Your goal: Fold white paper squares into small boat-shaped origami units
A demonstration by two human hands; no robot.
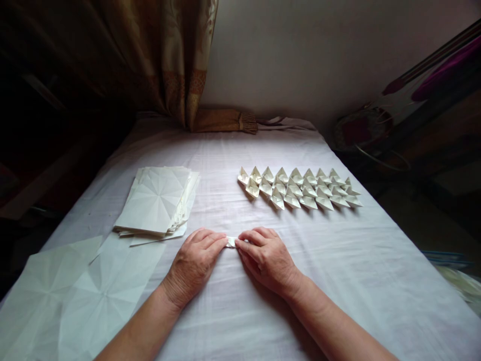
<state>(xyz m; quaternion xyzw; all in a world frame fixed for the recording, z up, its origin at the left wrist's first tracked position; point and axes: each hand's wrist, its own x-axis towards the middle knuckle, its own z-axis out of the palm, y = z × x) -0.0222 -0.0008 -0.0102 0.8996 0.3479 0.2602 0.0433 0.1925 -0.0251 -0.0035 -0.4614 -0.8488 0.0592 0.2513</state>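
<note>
A small folded white paper piece lies on the cloth between my hands, mostly covered by fingers. My left hand is closed on its left end, fingers pressed together and pointing right. At the right end, my right hand pinches it between thumb and fingers. Beyond my right hand stand several folded paper boats in close rows, their points upward. Left of my left hand rests a stack of creased paper sheets, with fold lines fanning from the centre of the top sheet.
Two loose creased sheets lie at the near left, overlapping. A pale cloth covers the whole surface. At the far edge hang brown patterned curtains, beside a fringed brown fabric. A round basket-like object is at the right.
</note>
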